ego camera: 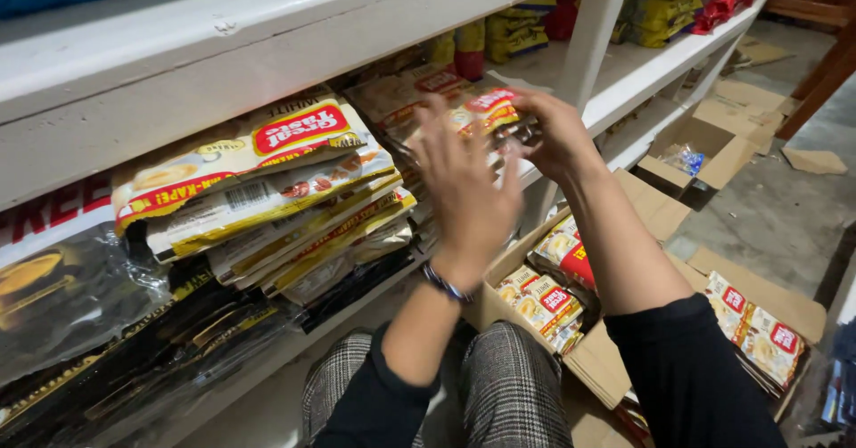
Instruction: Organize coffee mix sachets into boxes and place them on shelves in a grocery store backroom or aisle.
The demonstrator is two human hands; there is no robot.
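Above both hands runs a white shelf (pixel 294 20), its lower board crowded with goods. Left of the left hand (pixel 464 189) lies a slumped stack of coffee sachet packs (pixel 267 189) in cream, yellow and red, and farther left sit dark plastic-wrapped packs (pixel 80 296). Below the hands an open cardboard box (pixel 615 350) rests on the floor, holding more sachet packs (pixel 544 301). The left hand, a dark bracelet (pixel 444 283) at its wrist, is spread with fingers loosely open, blurred, its back to the camera just beside the held pack. The right hand (pixel 557 136) is closed around a sachet pack (pixel 486 114) with a red label, raised at the shelf edge between the two hands.
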